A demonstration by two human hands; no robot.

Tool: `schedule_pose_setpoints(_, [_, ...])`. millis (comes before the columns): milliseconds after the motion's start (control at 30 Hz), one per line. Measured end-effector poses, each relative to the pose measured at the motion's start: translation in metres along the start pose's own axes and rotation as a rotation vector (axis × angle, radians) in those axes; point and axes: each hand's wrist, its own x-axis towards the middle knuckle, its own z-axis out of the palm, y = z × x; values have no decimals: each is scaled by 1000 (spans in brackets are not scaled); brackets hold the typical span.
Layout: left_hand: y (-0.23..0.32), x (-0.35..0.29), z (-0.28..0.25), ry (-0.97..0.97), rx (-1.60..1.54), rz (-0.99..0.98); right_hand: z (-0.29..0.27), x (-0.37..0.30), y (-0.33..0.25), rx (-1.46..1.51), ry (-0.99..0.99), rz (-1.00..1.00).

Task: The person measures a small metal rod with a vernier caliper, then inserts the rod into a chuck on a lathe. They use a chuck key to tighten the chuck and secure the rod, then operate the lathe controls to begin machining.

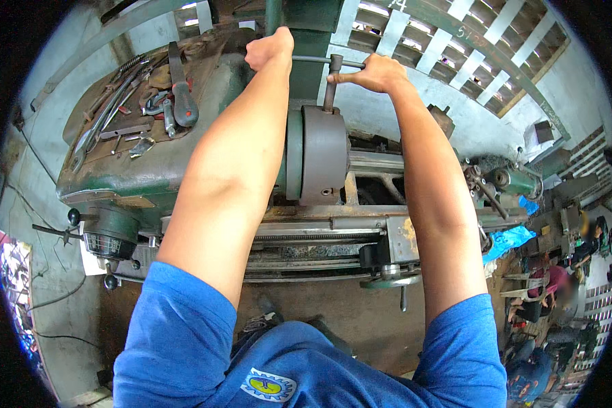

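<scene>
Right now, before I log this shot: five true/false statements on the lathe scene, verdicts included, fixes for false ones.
1. The left hand and right hand are both on the cross bar of the chuck key. True.
2. The right hand holds the grey-handled tool. False: that tool lies on the headstock.
3. The chuck key meets the rim of the chuck. True.
4. The sleeves are red. False: the sleeves are blue.

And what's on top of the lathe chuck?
A T-handled chuck key stands at the top of the lathe chuck, with the left hand and right hand at opposite ends of its crossbar. The key's tip is hidden, apparently inside the chuck; the hands cover the crossbar's ends.
</scene>
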Motion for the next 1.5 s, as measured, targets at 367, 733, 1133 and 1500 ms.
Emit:
schedule_pose_setpoints(367, [-11, 10, 17, 59, 306, 257, 26, 25, 9, 1, 208, -129])
schedule_pose_setpoints(733, [-12, 12, 11, -39, 232, 256, 9, 22, 1, 83, 30, 27])
schedule_pose_setpoints(1133, [-13, 16, 16, 4, 159, 216, 6, 6, -9, 12, 113, 31])
schedule_pose_setpoints(1500, [-17, -12, -16, 44, 81, 234, 4, -26, -5, -34, 147, 28])
